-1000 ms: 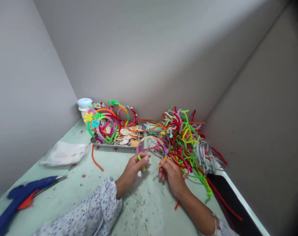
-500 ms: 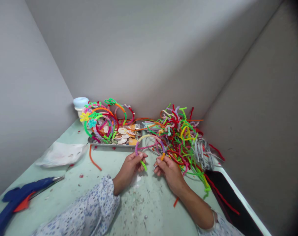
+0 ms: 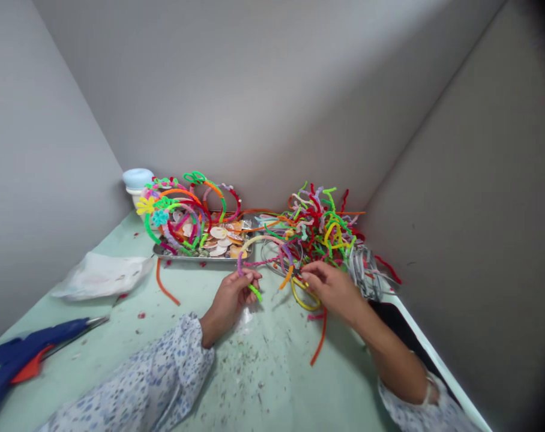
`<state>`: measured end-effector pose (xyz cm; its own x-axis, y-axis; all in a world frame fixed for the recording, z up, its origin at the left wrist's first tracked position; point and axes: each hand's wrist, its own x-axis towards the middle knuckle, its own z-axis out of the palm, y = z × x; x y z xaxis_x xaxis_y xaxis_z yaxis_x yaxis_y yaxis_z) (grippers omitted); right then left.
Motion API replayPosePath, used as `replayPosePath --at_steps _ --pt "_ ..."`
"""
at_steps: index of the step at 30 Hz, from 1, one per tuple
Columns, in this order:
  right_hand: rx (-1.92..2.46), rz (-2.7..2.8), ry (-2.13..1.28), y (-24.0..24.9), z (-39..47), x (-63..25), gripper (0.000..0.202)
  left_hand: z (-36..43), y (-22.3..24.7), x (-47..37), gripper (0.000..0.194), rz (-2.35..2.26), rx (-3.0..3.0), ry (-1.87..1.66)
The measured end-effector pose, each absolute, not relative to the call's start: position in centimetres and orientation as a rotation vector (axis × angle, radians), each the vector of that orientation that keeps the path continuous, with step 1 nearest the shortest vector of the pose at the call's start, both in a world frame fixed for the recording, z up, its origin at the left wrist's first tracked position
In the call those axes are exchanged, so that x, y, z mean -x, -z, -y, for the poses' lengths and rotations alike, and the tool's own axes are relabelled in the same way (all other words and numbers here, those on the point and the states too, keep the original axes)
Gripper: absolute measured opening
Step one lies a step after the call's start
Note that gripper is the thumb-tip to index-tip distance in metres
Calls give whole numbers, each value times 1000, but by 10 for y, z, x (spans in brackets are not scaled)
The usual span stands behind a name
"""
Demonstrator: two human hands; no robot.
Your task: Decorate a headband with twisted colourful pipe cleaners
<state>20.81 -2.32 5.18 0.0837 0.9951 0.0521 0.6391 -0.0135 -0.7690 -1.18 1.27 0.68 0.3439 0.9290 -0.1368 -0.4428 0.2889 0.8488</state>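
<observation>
Between thumb and fingers, my left hand (image 3: 236,294) pinches one end of a headband (image 3: 266,239) wrapped in pipe cleaners. Its arch runs from bright green and purple through cream and pink to purple and orange; the orange end hangs free. My right hand (image 3: 338,291) is at the near edge of a tangled heap of pipe cleaners (image 3: 324,225), its thumb and fingertips drawn together. What they grip, if anything, is too small to make out. A yellow loop (image 3: 305,307) lies just below those fingertips.
Behind my left hand, a metal tray (image 3: 200,258) holds shell-like discs and several finished headbands (image 3: 177,207). A lidded jar (image 3: 138,180) stands behind it. To the left lie a plastic bag (image 3: 104,276) and a blue glue gun (image 3: 42,343). Grey wire-like bundles (image 3: 365,273) sit right, near a black tray (image 3: 405,336).
My right hand has let go of the headband's orange end and moved right to the pipe cleaner heap. My left hand still holds the other end. The view has shifted slightly.
</observation>
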Motion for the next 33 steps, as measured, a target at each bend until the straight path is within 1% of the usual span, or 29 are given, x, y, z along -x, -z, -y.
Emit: replayPosePath --at_steps 2,3,5,8,11,16,23,28,33 --pt "1897 1862 -458 -64 24 -225 19 -13 -6 12 20 -734 -810 -1031" --pt "2002 1951 -396 -69 25 -232 18 -12 -6 11 19 -737 -810 -1033" --pt "2195 2074 -336 -73 28 -240 17 -12 -6 11 18 -739 -814 -1037" --pt "2362 2151 -355 -71 30 -245 15 -12 -7 11 17 -735 -815 -1046" --pt "2384 2220 -410 -65 29 -247 11 -12 -7 11 16 -736 -819 -1046" --pt "2371 2232 -405 -67 27 -253 15 -11 -7 11 19 -782 -833 -1032" --pt "2479 2048 -54 -71 21 -268 24 -12 -6 11 19 -788 -836 -1024" --pt "2456 2110 76 -56 16 -260 27 -12 -4 12 19 -797 -843 -1023" --pt "2531 2104 99 -48 13 -255 23 -12 -3 12 20 -788 -884 -1020"
